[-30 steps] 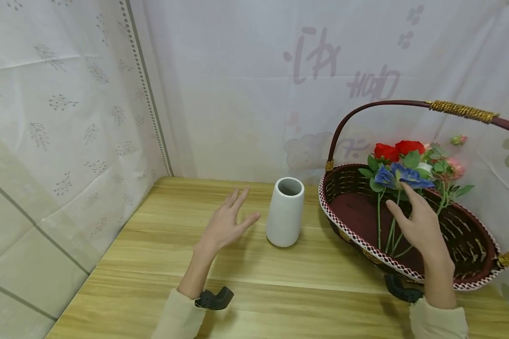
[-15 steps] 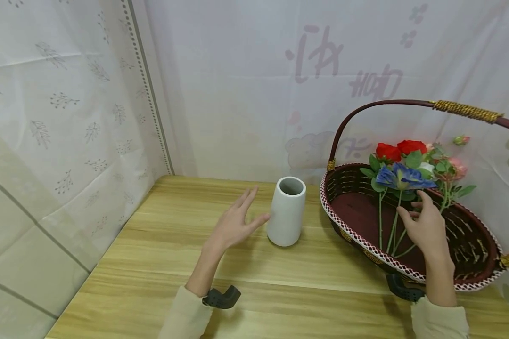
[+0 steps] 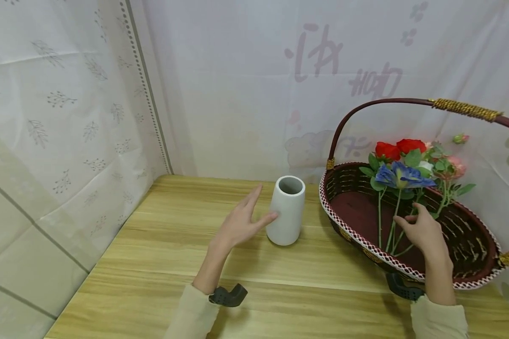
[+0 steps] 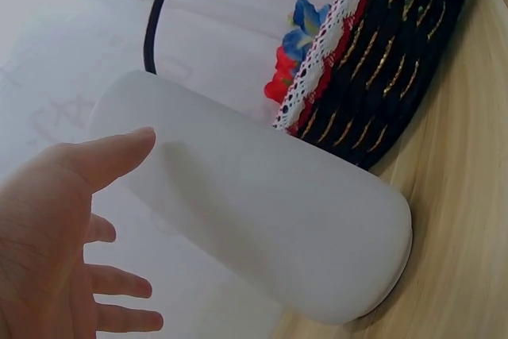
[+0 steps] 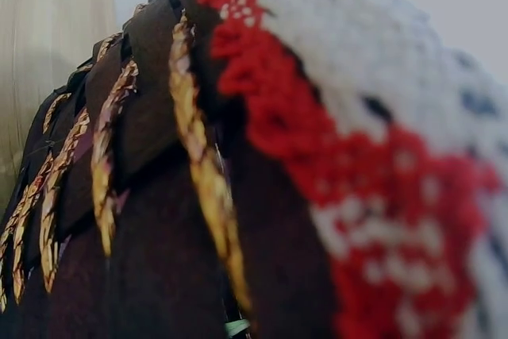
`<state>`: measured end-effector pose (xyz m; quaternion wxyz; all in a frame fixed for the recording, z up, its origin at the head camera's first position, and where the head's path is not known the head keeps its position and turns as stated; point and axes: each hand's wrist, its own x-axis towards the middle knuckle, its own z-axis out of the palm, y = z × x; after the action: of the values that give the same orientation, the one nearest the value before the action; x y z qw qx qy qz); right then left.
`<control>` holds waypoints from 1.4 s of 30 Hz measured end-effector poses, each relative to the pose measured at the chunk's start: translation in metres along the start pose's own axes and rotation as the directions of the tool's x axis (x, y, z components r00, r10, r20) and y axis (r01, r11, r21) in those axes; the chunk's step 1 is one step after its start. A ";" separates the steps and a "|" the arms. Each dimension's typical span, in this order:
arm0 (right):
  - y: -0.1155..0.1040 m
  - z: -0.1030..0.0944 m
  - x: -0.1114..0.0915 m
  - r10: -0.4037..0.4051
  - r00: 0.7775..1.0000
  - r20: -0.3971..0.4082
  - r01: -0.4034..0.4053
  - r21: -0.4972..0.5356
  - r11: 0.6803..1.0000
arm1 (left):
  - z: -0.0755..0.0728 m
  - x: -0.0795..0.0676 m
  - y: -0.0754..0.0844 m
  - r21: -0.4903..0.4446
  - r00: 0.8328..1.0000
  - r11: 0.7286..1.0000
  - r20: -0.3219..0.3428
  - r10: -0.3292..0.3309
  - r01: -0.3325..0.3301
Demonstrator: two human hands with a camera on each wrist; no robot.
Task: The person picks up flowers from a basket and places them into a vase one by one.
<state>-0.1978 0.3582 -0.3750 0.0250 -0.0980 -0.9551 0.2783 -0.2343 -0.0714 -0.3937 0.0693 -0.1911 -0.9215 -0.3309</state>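
A white tapered vase (image 3: 286,212) stands upright on the wooden table, its mouth facing up. My left hand (image 3: 239,226) is beside it, fingers extended and thumb spread towards its side; in the left wrist view, the left hand (image 4: 55,228) holds nothing, and whether the thumb touches is unclear. Over the dark woven basket (image 3: 352,207), my right hand (image 3: 426,233) has bent fingers, with thumb and fingertips apart near the stem of a blue flower (image 3: 400,177). It does not visibly grip the stem. The right wrist view shows only the basket's outside (image 5: 182,156), with no hand.
Red flowers (image 3: 400,149) and pink flowers (image 3: 455,167) lie with green stems in the basket. Its tall arched handle (image 3: 379,101) rises over them. Lace trims the rim (image 3: 356,235). Patterned curtains (image 3: 220,94) hang behind and at the left of the table (image 3: 152,263).
My left hand has moved right, closer to the vase. My right hand has drawn down from the blue petals to the stem, its fingers bending. Vase and basket stay put.
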 end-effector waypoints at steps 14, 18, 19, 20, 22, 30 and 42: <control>0.005 0.002 0.002 0.024 0.987 0.157 -0.022 -0.018 1.000 | 0.005 0.007 0.006 -0.020 1.000 1.000 0.006 0.011 -0.011; 0.007 0.003 0.003 0.035 0.986 0.166 -0.037 0.013 0.999 | 0.006 0.009 0.008 -0.041 1.000 0.999 0.015 0.019 -0.018; 0.008 0.004 0.003 0.036 0.985 0.166 -0.040 0.017 0.999 | 0.007 0.009 0.008 -0.043 1.000 0.999 0.016 0.018 -0.018; 0.009 0.005 0.003 0.038 0.985 0.167 -0.042 0.021 0.999 | 0.008 0.010 0.009 -0.045 1.000 0.999 0.018 0.019 -0.019; 0.011 0.007 0.003 0.051 0.985 0.166 -0.054 0.018 0.998 | 0.009 0.011 0.009 -0.047 0.999 0.999 0.021 0.029 -0.027; 0.015 0.006 0.004 0.107 0.983 0.150 -0.108 -0.002 0.994 | 0.016 0.016 0.010 -0.084 0.998 0.996 0.053 0.035 -0.031; 0.011 0.013 0.013 0.123 0.975 0.185 -0.100 -0.131 0.986 | 0.033 0.022 0.006 -0.187 0.995 0.978 0.013 0.096 -0.092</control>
<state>-0.2096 0.3632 -0.3918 -0.0890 -0.1255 -0.9611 0.2292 -0.2520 -0.0392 -0.4103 0.0567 -0.2437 -0.8773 -0.4097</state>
